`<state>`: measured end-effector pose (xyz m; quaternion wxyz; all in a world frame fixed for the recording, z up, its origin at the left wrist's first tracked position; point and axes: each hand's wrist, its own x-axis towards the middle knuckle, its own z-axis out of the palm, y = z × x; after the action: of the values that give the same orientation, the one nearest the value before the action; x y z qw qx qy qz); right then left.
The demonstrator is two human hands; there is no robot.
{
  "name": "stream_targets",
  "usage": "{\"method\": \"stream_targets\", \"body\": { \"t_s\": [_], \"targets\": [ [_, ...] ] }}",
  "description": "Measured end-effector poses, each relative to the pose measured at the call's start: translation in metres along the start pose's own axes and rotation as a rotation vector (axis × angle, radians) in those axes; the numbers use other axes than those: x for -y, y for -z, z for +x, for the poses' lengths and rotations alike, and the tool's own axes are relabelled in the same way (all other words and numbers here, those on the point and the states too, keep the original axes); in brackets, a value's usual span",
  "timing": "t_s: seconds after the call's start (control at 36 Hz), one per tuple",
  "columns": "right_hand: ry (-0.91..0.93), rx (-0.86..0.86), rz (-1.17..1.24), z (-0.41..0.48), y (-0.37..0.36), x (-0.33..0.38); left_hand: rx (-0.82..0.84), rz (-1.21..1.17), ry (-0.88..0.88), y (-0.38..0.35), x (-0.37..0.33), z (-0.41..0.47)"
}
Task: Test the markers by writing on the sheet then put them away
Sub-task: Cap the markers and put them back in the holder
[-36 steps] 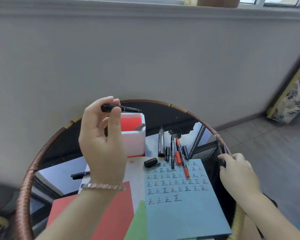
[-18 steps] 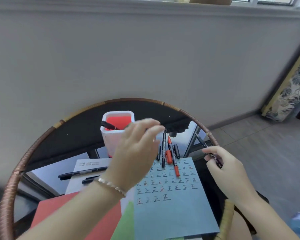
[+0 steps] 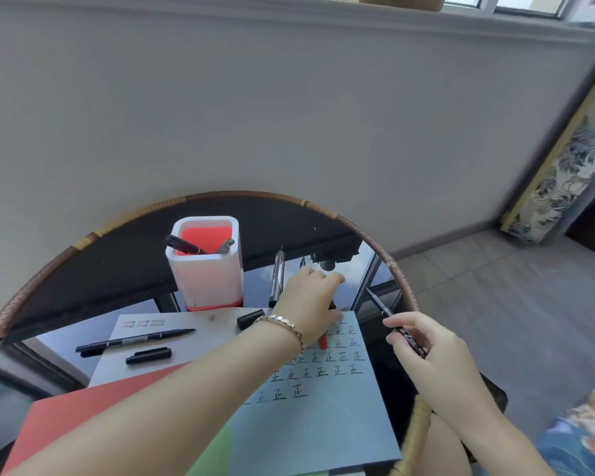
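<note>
A white pen holder (image 3: 205, 269) with a red inside stands at the back of the round glass table; a black marker (image 3: 182, 245) and a grey one (image 3: 224, 247) lean in it. The blue sheet (image 3: 323, 424) carries rows of written marks. My left hand (image 3: 310, 297) reaches over the markers lying at the sheet's top edge with its fingers bent down, hiding what they touch. A red marker's end (image 3: 323, 341) shows under the wrist. My right hand (image 3: 426, 352) pinches an uncapped black marker (image 3: 402, 333), tip pointing up and left.
A silver pen (image 3: 277, 276) lies right of the holder. On the white paper (image 3: 172, 324) lie an uncapped black marker (image 3: 134, 340) and two loose caps (image 3: 148, 356) (image 3: 250, 318). Red (image 3: 83, 417) and green (image 3: 217, 455) sheets lie at the front. The rattan rim (image 3: 375, 245) circles the table.
My left hand dropped its black marker into the holder, then moved right and down onto the lying markers. My right hand lifted a black marker at the table's right edge.
</note>
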<state>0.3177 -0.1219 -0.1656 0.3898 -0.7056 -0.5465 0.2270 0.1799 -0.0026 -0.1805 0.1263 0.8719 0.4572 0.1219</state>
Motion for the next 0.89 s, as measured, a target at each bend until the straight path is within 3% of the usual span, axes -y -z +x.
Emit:
{"method": "stream_targets", "body": {
  "t_s": [0.17,0.28,0.42,0.56,0.89],
  "targets": [
    [0.035,0.034,0.067,-0.004,-0.004,0.007,-0.402,-0.68,0.079,0.031,-0.013,-0.036],
    [0.077,0.075,0.11,-0.006,-0.01,0.019,-0.482,-1.161,0.283,0.055,-0.011,-0.063],
    [0.172,0.137,0.1,-0.009,-0.023,0.038,-0.472,-1.489,0.449,0.07,0.006,-0.097],
    [0.3,0.201,0.094,-0.014,-0.034,0.061,-0.521,-1.646,0.475,0.083,0.027,-0.125],
    [0.449,0.234,0.07,-0.024,-0.059,0.082,-0.555,-1.737,0.647,0.076,0.05,-0.152]
  ]
}}
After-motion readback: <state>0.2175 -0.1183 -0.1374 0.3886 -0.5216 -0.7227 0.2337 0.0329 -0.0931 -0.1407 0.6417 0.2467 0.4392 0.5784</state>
